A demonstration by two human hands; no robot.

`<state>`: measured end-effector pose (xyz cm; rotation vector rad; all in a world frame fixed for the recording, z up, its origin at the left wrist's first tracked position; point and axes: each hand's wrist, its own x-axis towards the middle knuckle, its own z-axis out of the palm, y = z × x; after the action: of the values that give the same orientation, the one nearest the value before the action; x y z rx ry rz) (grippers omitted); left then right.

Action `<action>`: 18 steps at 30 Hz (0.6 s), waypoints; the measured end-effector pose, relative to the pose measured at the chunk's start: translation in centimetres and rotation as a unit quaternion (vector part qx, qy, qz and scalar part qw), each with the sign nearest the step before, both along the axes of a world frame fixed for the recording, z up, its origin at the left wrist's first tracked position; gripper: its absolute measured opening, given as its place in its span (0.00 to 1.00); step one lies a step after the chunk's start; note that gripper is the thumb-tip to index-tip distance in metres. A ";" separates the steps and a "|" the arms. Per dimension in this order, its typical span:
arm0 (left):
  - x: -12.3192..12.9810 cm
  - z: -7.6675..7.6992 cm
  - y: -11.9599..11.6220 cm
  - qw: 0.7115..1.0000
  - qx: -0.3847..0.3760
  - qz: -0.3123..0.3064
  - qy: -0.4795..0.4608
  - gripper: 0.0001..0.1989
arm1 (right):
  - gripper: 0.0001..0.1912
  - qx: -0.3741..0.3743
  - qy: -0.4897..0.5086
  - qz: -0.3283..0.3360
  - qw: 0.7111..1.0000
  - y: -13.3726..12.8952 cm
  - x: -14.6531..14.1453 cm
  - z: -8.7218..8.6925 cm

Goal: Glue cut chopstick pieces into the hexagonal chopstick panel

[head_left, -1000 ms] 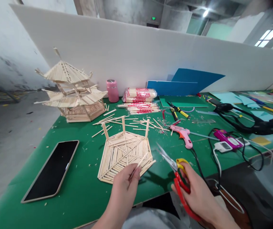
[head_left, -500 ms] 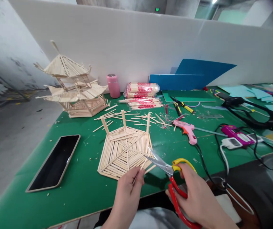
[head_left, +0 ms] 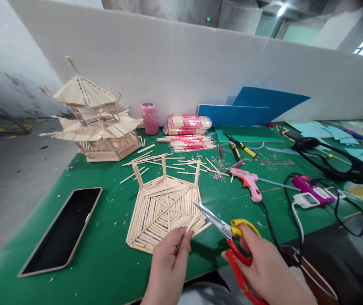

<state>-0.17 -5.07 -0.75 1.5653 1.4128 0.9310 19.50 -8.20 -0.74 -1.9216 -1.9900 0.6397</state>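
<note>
My left hand [head_left: 172,254] is closed in a pinch on thin wooden sticks [head_left: 193,221], at the near right edge of a hexagonal stick base [head_left: 156,212]. Three short posts [head_left: 164,166] stand up along the far side of that base. In my right hand [head_left: 259,258] are scissors [head_left: 218,223] with red and yellow handles. Their blades are nearly closed, and the tips point left over the right side of the base. At the far left stands a stick pagoda model [head_left: 95,123] with two roof tiers.
A phone [head_left: 64,231] lies at the left of the green table [head_left: 111,254]. Behind the base are loose sticks [head_left: 156,159], packed stick bundles [head_left: 188,125] and a pink bottle [head_left: 150,118]. To the right are a pink glue gun [head_left: 247,182], pliers [head_left: 245,147] and a purple power strip [head_left: 311,186].
The scissor blades have closed from a wider opening. The view has shifted slightly, so the table things sit a little lower. Both hands keep their holds.
</note>
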 end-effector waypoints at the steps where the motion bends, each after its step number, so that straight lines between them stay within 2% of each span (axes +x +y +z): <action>1: 0.0 0.2 0.3 1.000 -0.017 0.002 -0.011 0.14 | 0.12 -0.007 0.027 0.001 1.000 0.3 -0.1 -0.1; 4: -0.2 0.6 1.3 0.997 -0.062 0.017 -0.053 0.15 | 0.11 0.000 0.127 -0.021 0.992 1.2 -0.6 -0.1; 6: -0.4 0.9 1.9 0.993 -0.087 0.025 -0.078 0.16 | 0.14 0.007 0.150 -0.017 0.988 1.5 -0.9 -0.1; 9: -0.5 0.9 2.6 0.987 -0.118 0.025 -0.106 0.17 | 0.20 0.017 0.066 0.008 0.998 1.8 -1.1 -0.5; 12: -0.3 0.9 3.3 0.981 -0.143 0.010 -0.131 0.17 | 0.23 0.066 -0.034 0.005 0.997 2.0 -1.0 -1.1; 15: 0.0 0.8 3.9 0.979 -0.152 -0.001 -0.132 0.18 | 0.24 0.117 -0.073 0.002 0.990 2.3 -0.6 -1.5; 18: 0.2 0.6 4.2 0.982 -0.149 -0.002 -0.120 0.18 | 0.22 0.122 -0.075 -0.007 0.990 2.6 -0.1 -1.5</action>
<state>0.06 -0.87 -0.16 1.1922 1.3075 0.8303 19.41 -5.56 -2.24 -1.8803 -2.0315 0.2402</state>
